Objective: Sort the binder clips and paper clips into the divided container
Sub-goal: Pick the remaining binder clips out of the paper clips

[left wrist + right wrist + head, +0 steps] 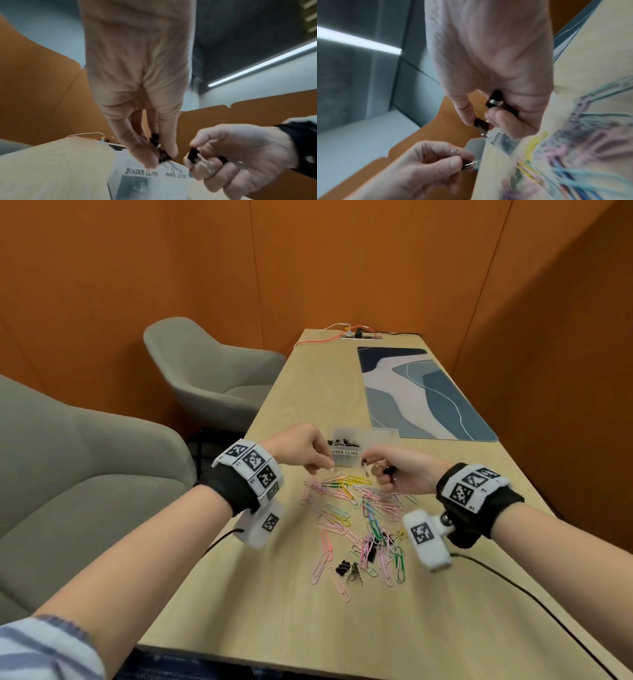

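Binder clips (343, 443) fill one labelled compartment of the divided container (346, 459), far side of the table (274, 611). Left hand (301, 451) pinches a black clip (163, 155); right hand (394, 470) grips two more (480, 123) — both close by the container's front, likely to drop them in. Paper clips (356, 522) lie loose, unsorted.

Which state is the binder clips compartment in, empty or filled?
Partly filled: black binder clips are heaped in the container's labelled section. More lie loose on the table.
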